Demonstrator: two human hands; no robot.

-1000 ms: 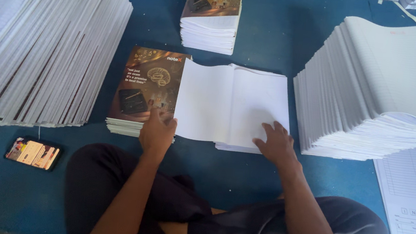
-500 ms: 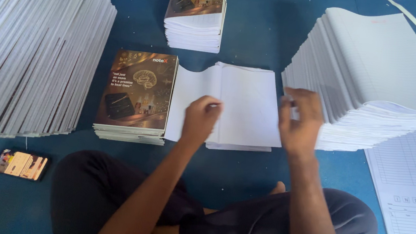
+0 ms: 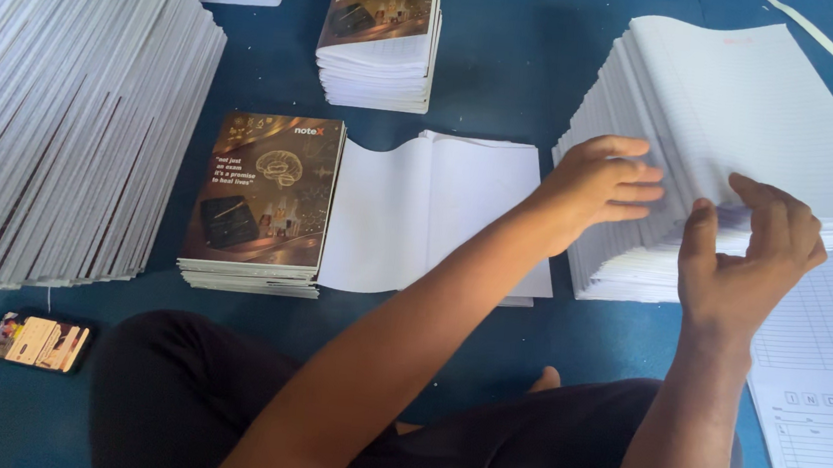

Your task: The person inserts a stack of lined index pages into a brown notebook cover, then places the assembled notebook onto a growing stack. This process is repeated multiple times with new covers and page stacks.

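Observation:
A tall stack of white ruled sheets (image 3: 749, 113) stands at the right on the blue floor. My right hand (image 3: 745, 263) pinches a bundle of sheets at the stack's near edge between thumb and fingers. My left hand (image 3: 602, 185) reaches across and lays its fingers against the stack's left side, holding nothing. An opened white cover sheet (image 3: 429, 210) lies flat in front of me, its dark printed half lying on a low pile of booklets with brown and gold covers (image 3: 264, 196).
A long slanted row of white booklets (image 3: 55, 112) fills the left. Another pile of printed booklets (image 3: 379, 30) stands at the back. A phone (image 3: 35, 341) lies near my left knee. Printed table sheets (image 3: 824, 400) lie at the right. My crossed legs (image 3: 419, 435) are below.
Both hands have left the opened cover sheet and moved right to the ruled stack. The right hand now pinches sheets at its near edge.

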